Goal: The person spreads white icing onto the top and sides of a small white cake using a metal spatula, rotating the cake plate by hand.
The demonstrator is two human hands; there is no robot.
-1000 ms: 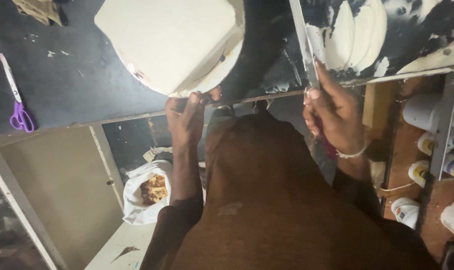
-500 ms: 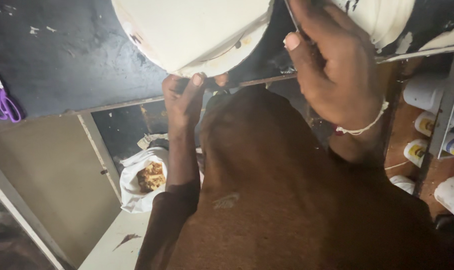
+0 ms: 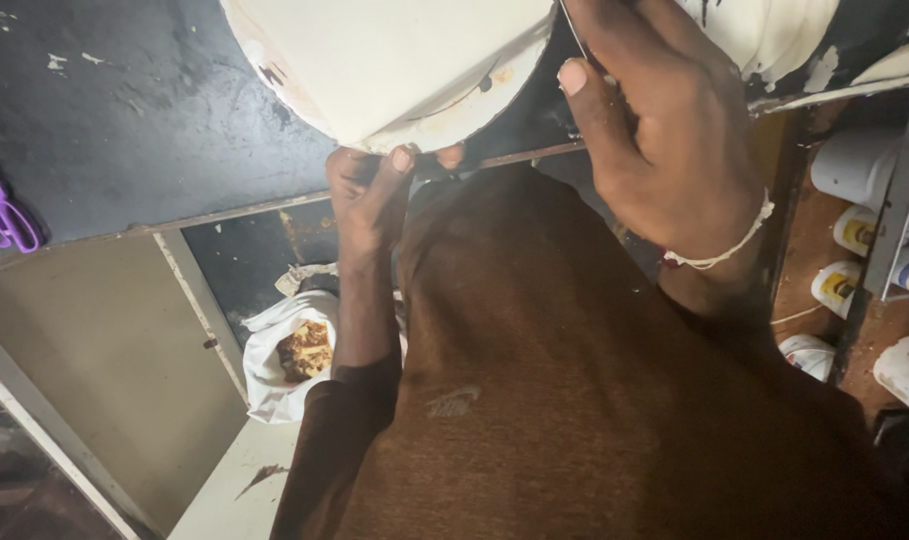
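Two bare hands at work on one pale round slab, listed from the left of the frame.

Item: purple-handled scissors (image 3: 7, 218), far left edge, lying flat on the black worktop (image 3: 145, 120), well apart from both hands; parked, it seems, where they stay within reach without crowding the work.

Item: white cloth or bag (image 3: 275, 365), lower left, below the worktop's edge on a shelf, open around a brown crumbly lump (image 3: 305, 350); what the lump is cannot be told.

Item: left hand (image 3: 370, 195), centre, just under the worktop's front edge. Fingers curled narrow, thumb and fingertips pressed up against the slab's near rim, judged to steady it where it overhangs.

Item: round cream-white slab (image 3: 395, 60), top centre, lying on the worktop with its near curve jutting past the edge. Surface smooth and matt, off-white; rim edge shows a thin dark line, small brownish specks and a reddish tinge on the left curve. Its top is cut off by the frame.

Item: right hand (image 3: 665, 130), upper right, fingers closed in a tight grip on a thin light blade or strip (image 3: 572, 25) beside the slab's right edge; white band on the wrist.

Item: white tubs (image 3: 855, 165), right edge, stacked on shelving.
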